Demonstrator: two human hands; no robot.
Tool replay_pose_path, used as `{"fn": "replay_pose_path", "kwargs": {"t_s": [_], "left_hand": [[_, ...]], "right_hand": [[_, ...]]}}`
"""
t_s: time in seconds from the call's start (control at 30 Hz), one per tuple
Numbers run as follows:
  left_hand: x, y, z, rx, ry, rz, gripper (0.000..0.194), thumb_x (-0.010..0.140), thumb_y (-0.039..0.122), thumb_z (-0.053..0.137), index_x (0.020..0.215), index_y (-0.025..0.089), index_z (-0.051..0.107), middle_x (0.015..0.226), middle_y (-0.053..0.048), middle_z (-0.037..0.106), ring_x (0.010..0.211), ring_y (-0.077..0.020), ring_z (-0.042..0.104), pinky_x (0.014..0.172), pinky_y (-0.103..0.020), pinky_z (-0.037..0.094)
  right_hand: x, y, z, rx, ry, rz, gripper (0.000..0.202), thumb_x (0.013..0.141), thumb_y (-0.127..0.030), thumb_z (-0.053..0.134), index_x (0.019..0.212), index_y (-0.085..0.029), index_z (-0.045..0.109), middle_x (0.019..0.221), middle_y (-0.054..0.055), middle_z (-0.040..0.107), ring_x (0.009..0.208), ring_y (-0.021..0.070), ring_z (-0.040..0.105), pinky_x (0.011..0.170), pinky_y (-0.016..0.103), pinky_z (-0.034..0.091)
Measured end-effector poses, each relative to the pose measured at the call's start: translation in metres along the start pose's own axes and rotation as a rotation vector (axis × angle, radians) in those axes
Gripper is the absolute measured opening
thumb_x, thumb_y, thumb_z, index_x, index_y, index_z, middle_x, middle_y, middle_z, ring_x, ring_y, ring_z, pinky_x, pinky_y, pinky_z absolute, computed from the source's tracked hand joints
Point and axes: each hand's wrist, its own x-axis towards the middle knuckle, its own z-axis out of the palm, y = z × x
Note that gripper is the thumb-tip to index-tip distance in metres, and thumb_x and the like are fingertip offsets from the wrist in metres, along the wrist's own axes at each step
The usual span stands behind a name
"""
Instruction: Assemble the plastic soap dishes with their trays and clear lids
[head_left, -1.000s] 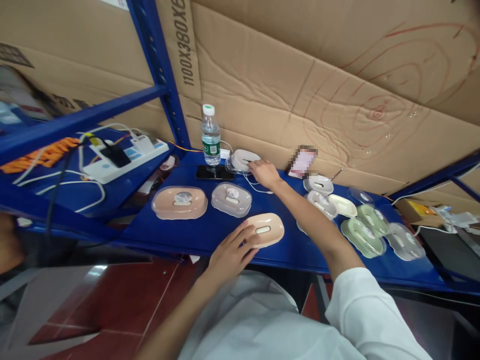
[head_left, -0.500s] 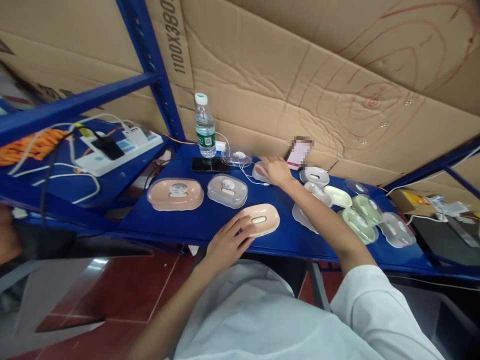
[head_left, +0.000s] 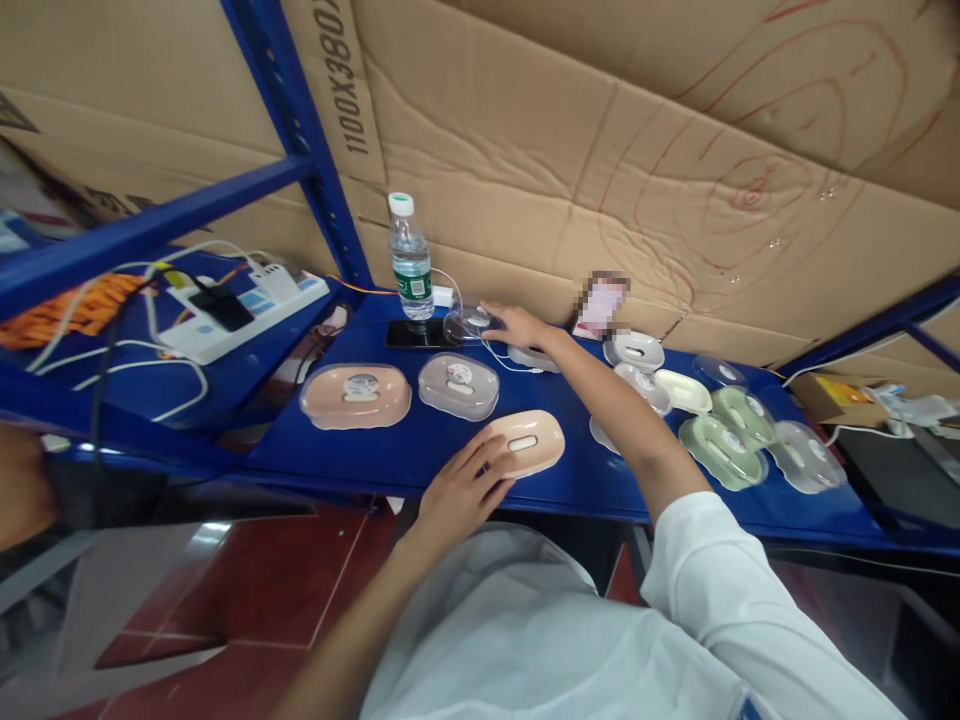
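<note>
Close to the table's front edge, my left hand (head_left: 469, 485) grips the left end of a peach oval soap dish (head_left: 534, 442), thumb on the near side and fingers over the top. My right hand (head_left: 517, 325) stretches to the back, fingers apart at the right edge of a clear plastic lid (head_left: 466, 324) with a round sticker. Whether the fingertips touch the lid I cannot tell. Below that hand sits a pale grey soap dish (head_left: 534, 358), partly covered. Left of my left hand lie a lidded pink soap dish (head_left: 356, 397) and a lidded greyish one (head_left: 459, 387).
A water bottle (head_left: 412, 265) stands behind a black phone (head_left: 416, 334); a white cable runs beside them. Several grey, cream and green soap dishes (head_left: 724, 452) crowd the right. A lit phone (head_left: 598, 308) leans on the cardboard wall (head_left: 510, 150). A power strip (head_left: 247, 325) lies left.
My right hand has moved left from the pale grey soap dish to the clear lid. My left hand keeps its grip on the peach dish.
</note>
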Motion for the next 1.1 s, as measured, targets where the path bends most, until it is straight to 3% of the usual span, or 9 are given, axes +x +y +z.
{"fn": "replay_pose_path", "kwargs": {"t_s": [0.13, 0.27, 0.43, 0.53, 0.63, 0.8, 1.1], "left_hand": [[0.001, 0.001, 0.000, 0.002, 0.000, 0.001, 0.026, 0.108, 0.030, 0.063, 0.131, 0.025, 0.073, 0.151, -0.007, 0.068, 0.152, -0.0296, 0.055, 0.119, -0.045, 0.058], [0.001, 0.003, 0.000, 0.001, 0.014, -0.027, 0.039, 0.108, 0.031, 0.064, 0.146, 0.025, 0.063, 0.153, -0.010, 0.066, 0.150, -0.0287, 0.056, 0.118, -0.042, 0.058], [-0.002, 0.004, 0.002, -0.065, 0.070, -0.208, 0.077, 0.103, 0.044, 0.070, 0.169, 0.029, 0.033, 0.166, -0.018, 0.049, 0.142, -0.0329, 0.064, 0.090, -0.036, 0.069], [-0.003, 0.004, 0.003, -0.106, 0.096, -0.244, 0.091, 0.101, 0.048, 0.072, 0.173, 0.030, 0.020, 0.168, -0.020, 0.044, 0.144, -0.0349, 0.062, 0.088, -0.036, 0.070], [-0.002, 0.003, 0.002, -0.138, 0.072, -0.257, 0.091, 0.101, 0.049, 0.073, 0.173, 0.031, 0.020, 0.169, -0.020, 0.044, 0.147, -0.0349, 0.059, 0.099, -0.041, 0.067], [-0.001, 0.000, -0.002, -0.264, 0.017, -0.281, 0.083, 0.102, 0.050, 0.071, 0.171, 0.034, 0.027, 0.165, -0.016, 0.049, 0.152, -0.0331, 0.053, 0.120, -0.051, 0.054], [-0.001, -0.001, -0.003, -0.275, 0.026, -0.287, 0.067, 0.105, 0.045, 0.068, 0.165, 0.035, 0.041, 0.165, -0.012, 0.050, 0.151, -0.0302, 0.055, 0.125, -0.050, 0.050]], "right_hand": [[-0.034, -0.006, -0.016, 0.010, 0.091, -0.058, 0.068, 0.109, -0.035, 0.060, 0.169, -0.009, 0.039, 0.173, 0.018, 0.040, 0.163, 0.0302, 0.038, 0.136, 0.050, 0.028], [-0.102, -0.029, -0.022, 0.005, 0.231, -0.184, 0.068, 0.111, -0.038, 0.057, 0.171, -0.014, 0.037, 0.174, 0.016, 0.039, 0.164, 0.0305, 0.034, 0.138, 0.055, 0.026], [-0.218, -0.079, 0.004, -0.010, 0.318, -0.135, 0.069, 0.114, -0.036, 0.053, 0.176, -0.028, 0.024, 0.177, 0.011, 0.035, 0.167, 0.0313, 0.026, 0.136, 0.061, 0.032], [-0.262, -0.098, 0.027, -0.012, 0.312, -0.095, 0.070, 0.113, -0.035, 0.056, 0.176, -0.027, 0.025, 0.174, 0.015, 0.039, 0.166, 0.0321, 0.029, 0.133, 0.060, 0.038], [-0.275, -0.102, 0.043, -0.003, 0.266, -0.139, 0.071, 0.111, -0.033, 0.060, 0.175, -0.025, 0.029, 0.171, 0.017, 0.044, 0.165, 0.0320, 0.032, 0.131, 0.059, 0.042], [-0.266, -0.100, 0.053, -0.001, 0.250, -0.177, 0.070, 0.111, -0.029, 0.061, 0.174, -0.025, 0.031, 0.171, 0.016, 0.045, 0.165, 0.0309, 0.033, 0.132, 0.059, 0.040], [-0.262, -0.097, 0.051, 0.056, 0.234, -0.200, 0.064, 0.112, -0.030, 0.057, 0.171, -0.025, 0.035, 0.169, 0.018, 0.046, 0.164, 0.0321, 0.034, 0.131, 0.062, 0.041]]}}
